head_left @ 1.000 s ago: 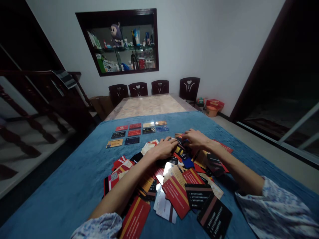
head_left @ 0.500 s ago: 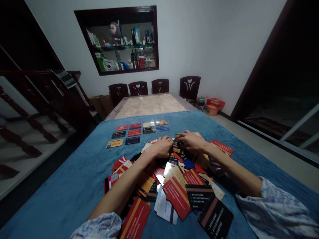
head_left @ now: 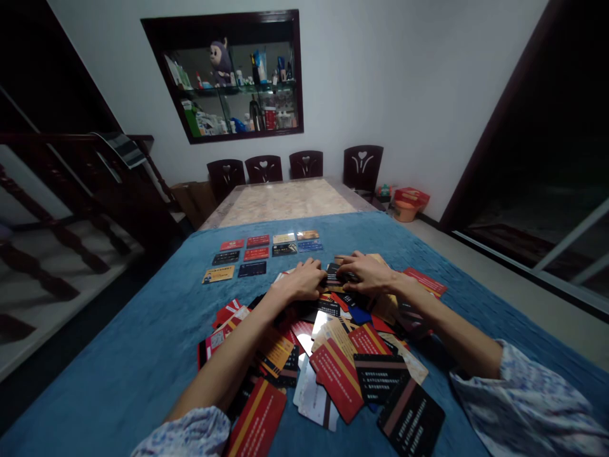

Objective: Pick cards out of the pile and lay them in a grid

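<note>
A loose heap of plastic cards (head_left: 335, 374) in red, black, gold and white lies on the blue cloth (head_left: 143, 343), many showing stripes and printed lines. At the heap's far side, a black card (head_left: 333, 273) sits between my two hands. My left hand (head_left: 304, 279) curls over the cards, its fingertips at that card's left edge. From the other side, my right hand (head_left: 365, 273) closes its bent fingers on the card's right part. The fingers partly hide the card and the cards beneath.
Beyond the heap, to the left, several cards lie in rows, among them a gold card (head_left: 218, 274) and a dark blue card (head_left: 252, 269). The bare tabletop (head_left: 285, 200) extends past the cloth toward several dark chairs (head_left: 264, 169). A red card (head_left: 425, 281) lies at the heap's right edge.
My left hand has shifted slightly left and its fingers have drawn back, so more of the black card shows. My right hand has barely moved. The rows of cards look the same.
</note>
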A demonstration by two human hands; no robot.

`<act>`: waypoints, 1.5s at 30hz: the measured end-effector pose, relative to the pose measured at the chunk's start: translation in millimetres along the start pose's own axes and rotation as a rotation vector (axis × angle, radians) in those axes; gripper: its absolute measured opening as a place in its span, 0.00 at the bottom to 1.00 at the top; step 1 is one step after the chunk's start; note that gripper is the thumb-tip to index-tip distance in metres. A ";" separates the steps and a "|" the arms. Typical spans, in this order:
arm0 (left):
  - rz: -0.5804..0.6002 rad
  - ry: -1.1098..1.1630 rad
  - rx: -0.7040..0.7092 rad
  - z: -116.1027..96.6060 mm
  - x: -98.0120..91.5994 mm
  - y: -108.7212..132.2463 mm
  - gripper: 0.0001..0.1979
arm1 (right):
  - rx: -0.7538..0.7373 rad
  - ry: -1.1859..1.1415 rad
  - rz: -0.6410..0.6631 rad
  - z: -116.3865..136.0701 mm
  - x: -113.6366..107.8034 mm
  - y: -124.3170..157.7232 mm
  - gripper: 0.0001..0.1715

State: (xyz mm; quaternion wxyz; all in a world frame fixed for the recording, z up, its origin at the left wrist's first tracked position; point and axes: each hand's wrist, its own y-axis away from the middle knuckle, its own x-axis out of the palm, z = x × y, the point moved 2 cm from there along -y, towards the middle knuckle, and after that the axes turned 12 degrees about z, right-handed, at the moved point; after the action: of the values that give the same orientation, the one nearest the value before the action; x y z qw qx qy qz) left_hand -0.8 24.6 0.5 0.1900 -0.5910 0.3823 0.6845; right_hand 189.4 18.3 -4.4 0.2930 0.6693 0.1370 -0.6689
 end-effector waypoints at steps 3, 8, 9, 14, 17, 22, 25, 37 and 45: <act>0.003 0.017 -0.014 1.2 -2.5 3.1 0.13 | -0.003 0.001 0.009 -0.2 -0.4 0.3 0.20; 0.015 0.017 -0.008 -0.7 -6.5 7.7 0.17 | -0.011 -0.001 0.004 0.0 -1.6 1.7 0.18; 0.014 0.013 -0.002 -1.2 -7.0 8.3 0.18 | -0.014 0.001 -0.002 0.3 -1.9 2.2 0.18; 0.003 -0.006 0.044 -1.9 -9.2 9.7 0.13 | -0.043 0.031 -0.035 5.3 -3.8 4.0 0.20; -0.003 -0.025 0.058 -2.0 -10.5 10.6 0.11 | -0.064 0.042 -0.038 8.8 -5.1 4.3 0.20; -0.026 -0.003 0.081 -3.2 -13.2 13.3 0.10 | -0.094 0.039 -0.049 10.6 -5.5 3.9 0.18; -0.028 0.022 0.089 -3.1 -14.0 14.5 0.08 | -0.111 0.037 -0.055 10.6 -5.8 3.6 0.16; -0.047 0.158 0.101 0.6 -24.4 20.9 0.09 | -0.259 -0.008 -0.171 13.3 -15.7 8.1 0.08; -0.116 0.145 0.058 7.6 -23.5 18.3 0.11 | -0.167 -0.041 -0.234 14.1 -17.9 11.5 0.11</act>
State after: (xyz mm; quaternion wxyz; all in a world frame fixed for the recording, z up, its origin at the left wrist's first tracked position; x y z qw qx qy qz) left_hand -13.5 23.1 28.5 0.2180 -0.6544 0.3798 0.6164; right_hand 183.3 4.8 16.4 0.2704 0.6083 0.2635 -0.6982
